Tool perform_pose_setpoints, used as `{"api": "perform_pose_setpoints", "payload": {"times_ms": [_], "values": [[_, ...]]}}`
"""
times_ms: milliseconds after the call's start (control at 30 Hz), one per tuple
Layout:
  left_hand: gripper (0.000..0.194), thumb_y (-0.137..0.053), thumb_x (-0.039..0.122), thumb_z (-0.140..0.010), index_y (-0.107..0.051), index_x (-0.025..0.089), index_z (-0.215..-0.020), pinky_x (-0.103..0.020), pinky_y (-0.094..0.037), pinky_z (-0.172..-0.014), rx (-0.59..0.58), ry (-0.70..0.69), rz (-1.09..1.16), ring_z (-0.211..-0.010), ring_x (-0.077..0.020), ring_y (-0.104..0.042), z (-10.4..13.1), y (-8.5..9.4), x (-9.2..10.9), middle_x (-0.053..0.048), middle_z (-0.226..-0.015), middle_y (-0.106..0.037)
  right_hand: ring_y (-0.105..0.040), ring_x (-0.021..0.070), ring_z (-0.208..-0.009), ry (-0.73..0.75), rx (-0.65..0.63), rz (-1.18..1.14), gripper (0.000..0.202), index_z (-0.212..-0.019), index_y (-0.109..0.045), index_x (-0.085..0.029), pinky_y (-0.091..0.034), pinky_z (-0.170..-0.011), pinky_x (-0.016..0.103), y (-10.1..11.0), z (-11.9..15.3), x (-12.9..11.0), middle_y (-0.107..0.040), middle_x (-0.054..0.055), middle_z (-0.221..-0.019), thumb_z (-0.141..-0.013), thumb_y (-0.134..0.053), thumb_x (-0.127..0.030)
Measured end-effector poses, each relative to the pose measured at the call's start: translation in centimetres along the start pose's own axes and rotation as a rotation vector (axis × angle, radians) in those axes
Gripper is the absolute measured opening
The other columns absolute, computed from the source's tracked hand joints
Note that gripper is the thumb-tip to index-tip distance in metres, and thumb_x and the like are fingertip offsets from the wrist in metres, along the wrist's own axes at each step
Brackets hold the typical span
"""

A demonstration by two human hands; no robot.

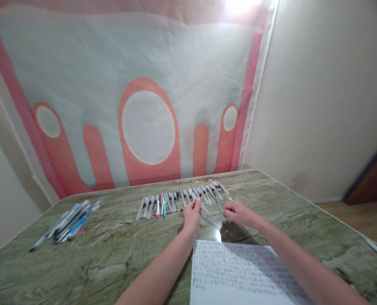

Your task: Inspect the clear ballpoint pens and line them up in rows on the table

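A long row of pens lies side by side across the far middle of the table, mostly clear-barrelled with dark parts, plus a few pink and teal ones. My left hand is at the front of the row, its fingers pinched on a pale, clear-barrelled pen. A little to the right, my right hand is closed, thumb and fingers together. A thin dark line, like a slim rod, runs up to its fingertips from the row; blur hides what exactly they grip.
A loose pile of pens, some blue, lies at the left of the green marble-patterned table. A sheet of handwritten paper lies in front, below my forearms. Behind the table hangs a printed cloth; a wall stands at the right.
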State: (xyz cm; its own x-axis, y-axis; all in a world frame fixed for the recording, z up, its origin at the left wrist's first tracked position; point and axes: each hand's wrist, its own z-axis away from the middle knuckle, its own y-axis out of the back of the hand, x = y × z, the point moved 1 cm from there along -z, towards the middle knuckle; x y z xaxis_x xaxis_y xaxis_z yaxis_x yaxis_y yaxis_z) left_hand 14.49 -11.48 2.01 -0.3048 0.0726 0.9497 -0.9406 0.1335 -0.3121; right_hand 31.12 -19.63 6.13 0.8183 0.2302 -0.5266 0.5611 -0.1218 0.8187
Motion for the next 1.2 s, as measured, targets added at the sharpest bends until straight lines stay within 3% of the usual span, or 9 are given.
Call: {"api": "perform_pose_setpoints", "payload": {"times_ms": [100,200,433,500,567,700,933,1067,1200], "values": [[0.041,-0.061,0.049,-0.057,-0.057,0.011,-0.071,-0.018,-0.031,-0.048,-0.1,0.055,0.021,-0.049,-0.0053,-0.041,1.0,-2.3,-0.6,0.002,-0.056,-0.047,-0.039,0.0081,-0.049,0.026,-0.045,-0.037,0.022,-0.053,-0.055,-0.014,-0.027,-0.048,0.02,0.0,-0.1,-0.2,-0.049,-0.003,-0.051,-0.07,-0.042,-0.02],[0.037,-0.062,0.047,-0.057,-0.054,0.012,-0.066,-0.018,-0.031,-0.047,-0.121,0.095,0.043,-0.047,-0.0051,-0.039,1.1,-3.8,-0.6,0.004,-0.053,-0.044,-0.037,0.0077,-0.048,0.044,-0.075,-0.018,0.023,-0.051,-0.054,-0.014,-0.027,-0.047,0.02,-0.3,-0.1,-0.2,-0.045,-0.003,-0.048,-0.069,-0.043,-0.02],[0.026,-0.057,0.039,-0.061,-0.051,0.014,-0.059,-0.018,-0.028,-0.044,-0.061,0.069,-0.101,-0.043,-0.0053,-0.035,-0.2,-4.2,-0.7,0.005,-0.047,-0.041,-0.042,0.0088,-0.05,0.002,-0.297,-0.094,0.022,-0.065,-0.063,-0.014,-0.03,-0.048,0.02,1.4,0.6,2.7,-0.055,-0.003,-0.054,-0.07,-0.049,-0.03],[0.023,-0.057,0.034,-0.06,-0.05,0.014,-0.052,-0.018,-0.025,-0.041,-0.12,0.088,-0.229,-0.04,-0.0056,-0.034,-0.2,-4.4,-1.2,0.004,-0.043,-0.041,-0.045,0.0103,-0.052,-0.08,-0.162,-0.07,0.023,-0.069,-0.063,-0.013,-0.032,-0.05,0.021,2.2,0.5,4.2,-0.057,-0.001,-0.057,-0.07,-0.049,-0.032],[0.022,-0.059,0.029,-0.058,-0.05,0.014,-0.045,-0.019,-0.022,-0.039,-0.213,0.111,-0.373,-0.036,-0.0058,-0.032,0.1,-5.1,-1.8,0.003,-0.038,-0.04,-0.047,0.0117,-0.054,-0.177,0.063,-0.031,0.025,-0.079,-0.062,-0.013,-0.033,-0.052,0.022,2.4,0.2,5.7,-0.058,0.0,-0.06,-0.07,-0.051,-0.033],[0.02,-0.06,0.023,-0.056,-0.052,0.014,-0.04,-0.021,-0.026,-0.038,-0.334,0.169,-0.551,-0.033,-0.0081,-0.034,0.4,-7.4,-3.0,0.001,-0.031,-0.038,-0.048,0.0127,-0.055,-0.28,0.374,0.055,0.023,-0.078,-0.057,-0.014,-0.034,-0.055,0.024,1.1,-0.1,7.8,-0.057,0.002,-0.061,-0.072,-0.048,-0.035],[0.018,-0.062,0.014,-0.055,-0.051,0.013,-0.04,-0.029,-0.037,-0.042,-0.426,0.304,-0.612,-0.034,-0.0139,-0.043,-0.5,-11.3,-3.8,-0.004,-0.031,-0.043,-0.05,0.0133,-0.06,-0.232,0.436,0.064,0.022,-0.078,-0.055,-0.016,-0.036,-0.059,0.025,-0.9,0.4,9.4,-0.058,0.003,-0.067,-0.075,-0.044,-0.033],[0.017,-0.062,0.011,-0.057,-0.05,0.014,-0.046,-0.031,-0.042,-0.046,-0.459,0.401,-0.454,-0.035,-0.0139,-0.046,-0.8,-12.1,-4.5,0.0,-0.029,-0.04,-0.051,0.0138,-0.063,-0.224,0.414,0.063,0.022,-0.08,-0.057,-0.015,-0.037,-0.062,0.026,-1.0,0.5,9.8,-0.059,0.004,-0.07,-0.076,-0.043,-0.033],[0.016,-0.062,0.013,-0.06,-0.05,0.015,-0.05,-0.032,-0.045,-0.049,-0.474,0.441,-0.482,-0.037,-0.0142,-0.049,-0.9,-12.2,-4.7,0.0,-0.032,-0.043,-0.051,0.014,-0.065,-0.212,0.424,0.048,0.023,-0.08,-0.058,-0.015,-0.037,-0.063,0.026,-1.1,0.5,9.9,-0.059,0.005,-0.072,-0.076,-0.043,-0.032]]}}
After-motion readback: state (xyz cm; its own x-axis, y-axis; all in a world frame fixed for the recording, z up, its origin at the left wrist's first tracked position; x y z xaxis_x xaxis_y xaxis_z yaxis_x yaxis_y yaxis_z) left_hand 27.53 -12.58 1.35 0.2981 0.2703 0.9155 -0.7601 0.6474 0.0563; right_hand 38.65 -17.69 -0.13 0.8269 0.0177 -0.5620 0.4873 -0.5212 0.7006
